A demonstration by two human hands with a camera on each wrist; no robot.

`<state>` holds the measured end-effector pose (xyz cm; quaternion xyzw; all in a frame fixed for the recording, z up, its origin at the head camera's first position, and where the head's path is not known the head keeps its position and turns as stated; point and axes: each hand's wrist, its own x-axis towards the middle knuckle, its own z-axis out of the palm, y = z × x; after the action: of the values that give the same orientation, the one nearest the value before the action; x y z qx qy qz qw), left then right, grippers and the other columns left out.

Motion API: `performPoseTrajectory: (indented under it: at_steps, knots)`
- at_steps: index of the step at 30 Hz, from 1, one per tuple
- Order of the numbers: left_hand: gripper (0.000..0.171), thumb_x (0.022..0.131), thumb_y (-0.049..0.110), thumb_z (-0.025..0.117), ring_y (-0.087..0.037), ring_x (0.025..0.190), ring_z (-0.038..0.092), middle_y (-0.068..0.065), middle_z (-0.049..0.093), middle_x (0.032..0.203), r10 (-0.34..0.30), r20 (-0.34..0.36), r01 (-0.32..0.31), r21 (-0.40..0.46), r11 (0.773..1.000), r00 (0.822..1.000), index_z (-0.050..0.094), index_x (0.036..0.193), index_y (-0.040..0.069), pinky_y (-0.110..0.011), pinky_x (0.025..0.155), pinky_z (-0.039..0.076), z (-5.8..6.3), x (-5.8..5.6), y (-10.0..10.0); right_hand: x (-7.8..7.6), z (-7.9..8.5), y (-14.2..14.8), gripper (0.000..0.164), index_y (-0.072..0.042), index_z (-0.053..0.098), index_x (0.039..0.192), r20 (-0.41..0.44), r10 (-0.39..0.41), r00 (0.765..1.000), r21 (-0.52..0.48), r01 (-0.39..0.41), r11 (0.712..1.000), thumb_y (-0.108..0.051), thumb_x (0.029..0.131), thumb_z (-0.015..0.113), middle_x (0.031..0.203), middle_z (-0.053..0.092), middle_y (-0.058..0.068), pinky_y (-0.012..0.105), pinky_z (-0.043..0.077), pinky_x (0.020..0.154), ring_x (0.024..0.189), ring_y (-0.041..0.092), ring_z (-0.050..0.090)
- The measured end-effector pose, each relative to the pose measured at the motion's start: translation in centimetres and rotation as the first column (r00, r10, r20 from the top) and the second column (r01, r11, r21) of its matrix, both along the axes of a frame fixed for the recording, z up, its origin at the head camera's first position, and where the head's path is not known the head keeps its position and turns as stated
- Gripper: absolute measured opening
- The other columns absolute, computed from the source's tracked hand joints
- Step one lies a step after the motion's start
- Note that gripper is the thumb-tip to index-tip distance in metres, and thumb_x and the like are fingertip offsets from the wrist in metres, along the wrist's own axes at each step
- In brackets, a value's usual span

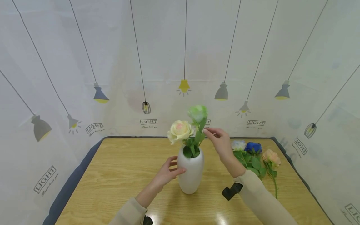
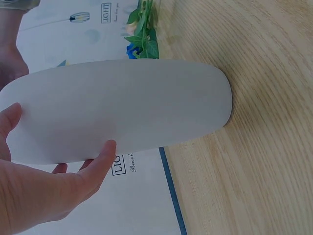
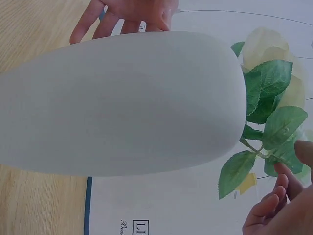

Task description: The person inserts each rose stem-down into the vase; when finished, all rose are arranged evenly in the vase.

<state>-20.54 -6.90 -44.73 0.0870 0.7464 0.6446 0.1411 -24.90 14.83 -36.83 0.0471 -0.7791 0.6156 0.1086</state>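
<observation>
A white vase (image 1: 191, 176) stands upright on the wooden table. My left hand (image 1: 166, 172) holds its left side, thumb across the front and fingers around the side; the left wrist view shows the thumb on the vase wall. From the mouth rise a cream rose (image 1: 180, 131) with a pinkish centre and a taller pale green rose (image 1: 198, 113). Beside the green rose's leaves, my right hand (image 1: 220, 140) pinches at a leaf with thumb and forefinger. In the right wrist view, those fingertips lie right at the green leaves (image 3: 283, 129) outside the vase mouth.
On the table's right lie a white flower (image 1: 238, 145), a blue rose (image 1: 253, 147) and a peach rose (image 1: 271, 157) with green stems. A pale cloth wall (image 1: 163, 62) printed with lamps surrounds the wooden table (image 1: 126, 165).
</observation>
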Motion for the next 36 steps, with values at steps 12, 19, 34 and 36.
performPoseTrajectory:
  at_steps: [12, 19, 34, 36]
  knots:
    - [0.071, 0.081, 0.030, 0.064, -0.042, 0.113, 0.039, -0.025, 0.033, 0.129, -0.005, 0.006, 0.005, 0.007, 1.000, 1.000, 0.027, 0.134, 0.002, -0.049, 0.082, 0.040, 0.6, 0.3, 0.0, -1.3, 0.6, -2.5, 0.034, -0.007, 0.064, 0.104, 0.127, 0.079, 0.989, 0.103, -0.093, 0.990, -0.031, 0.080, 0.065, 0.095, 0.054, 0.007, 0.031, 0.039, 0.064, 0.082, 0.020, 0.046]
    - [0.074, 0.078, 0.036, 0.066, -0.040, 0.113, 0.039, -0.023, 0.034, 0.129, 0.000, 0.015, 0.000, 0.001, 1.000, 1.000, 0.029, 0.133, 0.004, -0.048, 0.083, 0.040, -0.1, 0.0, 0.0, -1.2, 0.1, -3.0, 0.022, -0.004, 0.067, 0.094, 0.075, 0.097, 0.993, 0.131, -0.106, 0.986, -0.022, 0.081, 0.065, 0.086, 0.058, 0.006, 0.029, 0.040, 0.061, 0.074, 0.019, 0.048]
    - [0.072, 0.079, 0.034, 0.066, -0.041, 0.112, 0.040, -0.023, 0.034, 0.129, 0.003, 0.014, -0.003, -0.004, 1.000, 1.000, 0.028, 0.133, 0.004, -0.049, 0.082, 0.040, 0.1, 0.0, 0.0, -1.4, -1.1, -3.1, 0.019, -0.001, 0.066, 0.094, 0.133, 0.130, 0.982, 0.140, -0.149, 0.979, -0.016, 0.082, 0.064, 0.084, 0.058, 0.006, 0.026, 0.042, 0.061, 0.076, 0.018, 0.051]
    - [0.072, 0.079, 0.034, 0.066, -0.041, 0.113, 0.040, -0.022, 0.034, 0.129, 0.004, 0.016, -0.004, 0.000, 1.000, 1.000, 0.028, 0.133, 0.004, -0.050, 0.082, 0.040, 0.1, 0.0, 0.0, -1.3, -1.1, -3.0, 0.018, -0.001, 0.065, 0.093, 0.140, 0.129, 0.982, 0.143, -0.149, 0.978, -0.015, 0.082, 0.064, 0.084, 0.058, 0.006, 0.026, 0.043, 0.062, 0.076, 0.018, 0.052]
